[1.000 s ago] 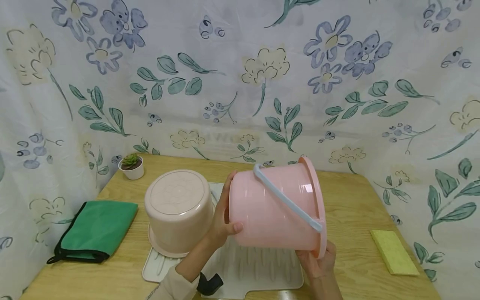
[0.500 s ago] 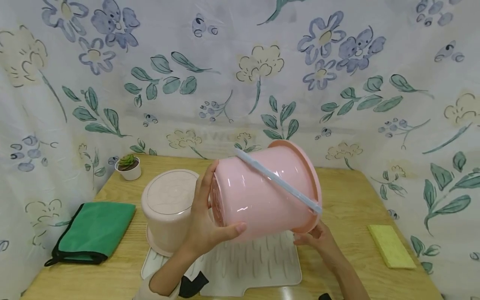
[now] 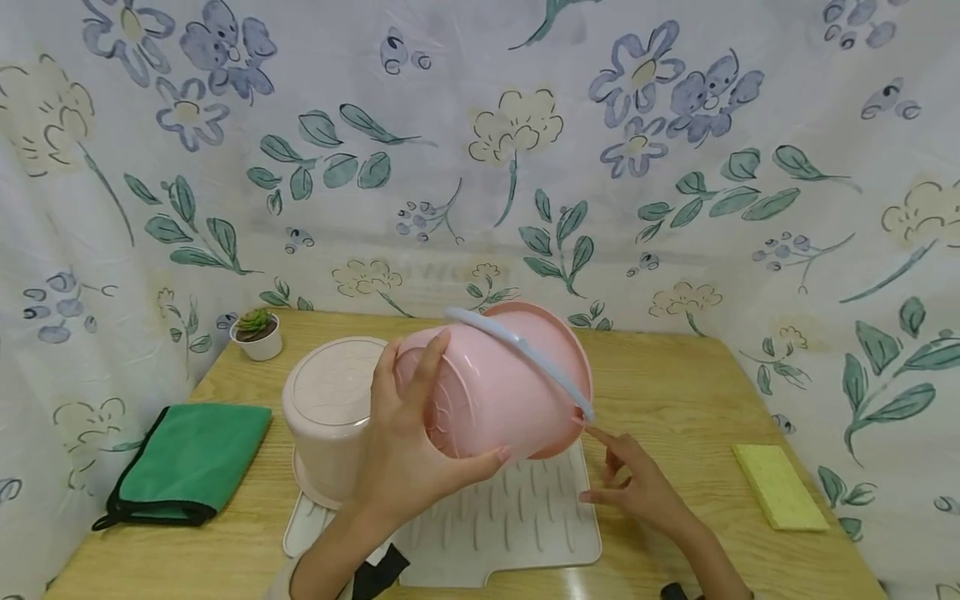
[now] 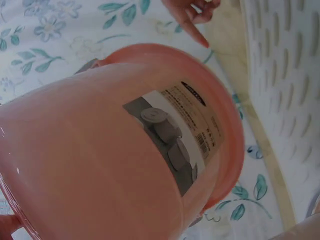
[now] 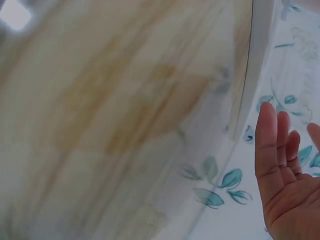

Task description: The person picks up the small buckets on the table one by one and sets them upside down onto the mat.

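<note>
My left hand (image 3: 408, 454) holds a pink bucket (image 3: 498, 387) by its base end, thumb along the near side and fingers over the bottom. The bucket is tipped on its side above the drying mat, its mouth facing right and away. Across its side lies a pale blue handle (image 3: 536, 358). A printed label (image 4: 177, 135) shows on the bucket in the left wrist view. Close to the rim, at the lower end of the handle, my right hand (image 3: 637, 483) points its index finger, with nothing in its grasp. Just left of the bucket stands an upside-down beige tub (image 3: 330, 442).
A white ridged mat (image 3: 517, 517) lies under the tub and bucket on the wooden table (image 3: 660, 392). At left are a folded green cloth (image 3: 195, 458) and a small potted succulent (image 3: 257, 335). A yellow sponge cloth (image 3: 780, 487) lies at right. Floral curtain (image 3: 450, 167) hangs behind.
The bucket has moved left and turned so its base faces more toward me and its mouth away. My right hand has left the rim's underside and now points a finger.
</note>
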{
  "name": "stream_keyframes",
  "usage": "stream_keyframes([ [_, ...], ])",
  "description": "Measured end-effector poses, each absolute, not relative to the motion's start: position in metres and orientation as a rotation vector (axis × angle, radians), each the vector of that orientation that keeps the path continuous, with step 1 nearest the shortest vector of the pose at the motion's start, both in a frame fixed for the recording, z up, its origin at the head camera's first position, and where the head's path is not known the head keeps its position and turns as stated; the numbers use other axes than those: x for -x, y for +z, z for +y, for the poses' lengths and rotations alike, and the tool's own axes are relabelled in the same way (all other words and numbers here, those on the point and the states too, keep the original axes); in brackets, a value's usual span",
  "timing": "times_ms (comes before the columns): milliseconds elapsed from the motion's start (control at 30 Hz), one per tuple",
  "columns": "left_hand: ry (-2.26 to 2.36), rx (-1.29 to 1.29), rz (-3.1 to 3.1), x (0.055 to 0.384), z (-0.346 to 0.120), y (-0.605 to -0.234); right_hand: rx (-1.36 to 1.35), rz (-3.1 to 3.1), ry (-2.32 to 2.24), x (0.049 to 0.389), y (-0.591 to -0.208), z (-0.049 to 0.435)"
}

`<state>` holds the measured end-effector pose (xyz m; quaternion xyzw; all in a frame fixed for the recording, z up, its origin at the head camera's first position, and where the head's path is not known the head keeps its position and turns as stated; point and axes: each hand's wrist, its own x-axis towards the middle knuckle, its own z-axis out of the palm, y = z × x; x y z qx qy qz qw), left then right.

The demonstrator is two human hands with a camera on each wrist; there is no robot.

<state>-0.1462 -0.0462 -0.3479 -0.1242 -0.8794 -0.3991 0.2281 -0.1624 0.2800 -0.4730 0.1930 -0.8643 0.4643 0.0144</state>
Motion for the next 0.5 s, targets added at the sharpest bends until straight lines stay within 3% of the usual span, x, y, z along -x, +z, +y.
stream_keyframes([
  [500,-0.939,0.270,-2.498,0.1444,-0.0375,-0.3582,-0.661,-2.881,1.114,0.1681,-0.4780,0.2901],
])
